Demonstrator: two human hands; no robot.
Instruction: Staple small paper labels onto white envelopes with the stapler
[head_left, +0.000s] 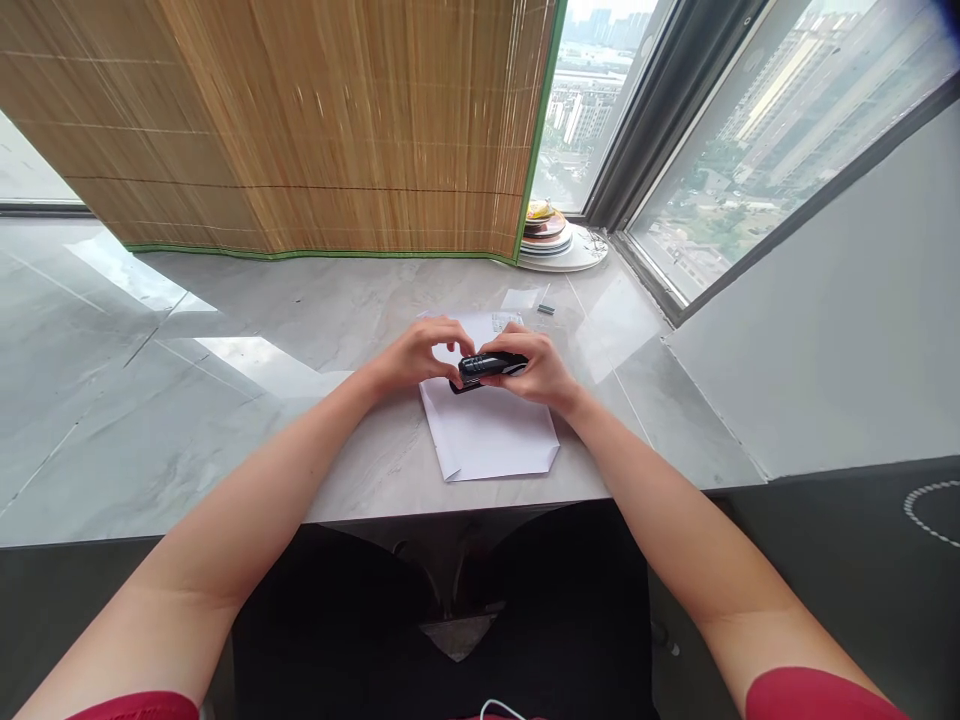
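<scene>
A black stapler is held above a white folded paper that lies on the marble ledge. My right hand wraps round the stapler's right part, fingers on top and thumb side below. At its left end, my left hand has its thumb and fingertips curved against the stapler's tip. Just beyond the hands, a small printed piece shows at the paper's far edge. A short strip of staples rests on the ledge to the right of it.
A bamboo blind hangs over the back of the ledge. Stacked plates stand in the far right corner by the window. A small clear plastic piece lies near the staples. A white wall bounds the right side.
</scene>
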